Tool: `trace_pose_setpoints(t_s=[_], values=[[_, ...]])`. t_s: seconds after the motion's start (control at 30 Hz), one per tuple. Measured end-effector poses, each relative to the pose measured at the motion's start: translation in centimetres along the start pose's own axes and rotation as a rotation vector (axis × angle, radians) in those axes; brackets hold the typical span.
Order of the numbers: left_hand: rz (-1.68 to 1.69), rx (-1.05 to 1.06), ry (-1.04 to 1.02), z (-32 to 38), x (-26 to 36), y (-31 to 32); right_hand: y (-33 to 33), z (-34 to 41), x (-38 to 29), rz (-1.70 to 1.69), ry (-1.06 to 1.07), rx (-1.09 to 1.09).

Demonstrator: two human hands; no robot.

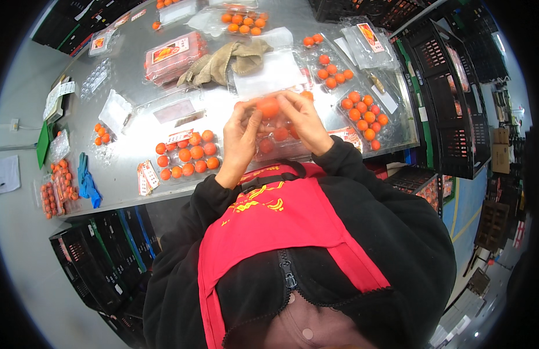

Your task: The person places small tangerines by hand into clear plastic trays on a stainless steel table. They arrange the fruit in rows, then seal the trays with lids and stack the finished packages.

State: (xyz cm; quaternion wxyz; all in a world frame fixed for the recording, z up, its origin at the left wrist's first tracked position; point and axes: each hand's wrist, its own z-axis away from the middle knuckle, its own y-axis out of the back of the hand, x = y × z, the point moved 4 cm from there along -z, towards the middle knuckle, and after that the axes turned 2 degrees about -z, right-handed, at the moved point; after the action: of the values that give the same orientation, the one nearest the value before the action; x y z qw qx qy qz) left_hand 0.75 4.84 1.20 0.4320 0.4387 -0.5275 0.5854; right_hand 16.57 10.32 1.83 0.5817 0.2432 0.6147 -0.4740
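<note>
Close in front of my chest, above the metal table, my left hand and my right hand hold a round orange-red fruit between their fingertips. Below and behind the fingers lies a clear plastic tray with several such fruits. To the left, rows of fruit sit in another clear tray, a printed label strip on top. A filled tray of fruit stands to the right. Just beyond my hands are white sheets and a crumpled brown cloth.
Closed packs of fruit are stacked beyond the cloth. Printed labels and a blue glove lie at the left. Flat plastic lids lie at the back right. Black crates stand beyond the table's right edge, others below its left side.
</note>
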Motion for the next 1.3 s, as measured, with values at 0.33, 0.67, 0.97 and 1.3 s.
trace_pose_setpoints(t_s=[0.33, 0.67, 0.97, 1.3], values=[[-0.281, 0.017, -0.214, 0.4, 1.7, -0.4, -0.4, 0.3, -0.5, 0.038, 0.114, -0.049], [-0.341, 0.019, -0.257, 0.1, 1.6, -0.1, -0.1, 0.3, -0.3, 0.053, 0.134, -0.046], [-0.493, 0.0, -0.309, 0.2, 2.3, -0.4, 0.7, 0.2, -1.1, 0.065, 0.131, -0.03], [-0.279, 0.256, -0.105, 2.2, -0.1, 5.7, 28.1, -7.8, 0.4, 0.404, 0.088, 0.728]])
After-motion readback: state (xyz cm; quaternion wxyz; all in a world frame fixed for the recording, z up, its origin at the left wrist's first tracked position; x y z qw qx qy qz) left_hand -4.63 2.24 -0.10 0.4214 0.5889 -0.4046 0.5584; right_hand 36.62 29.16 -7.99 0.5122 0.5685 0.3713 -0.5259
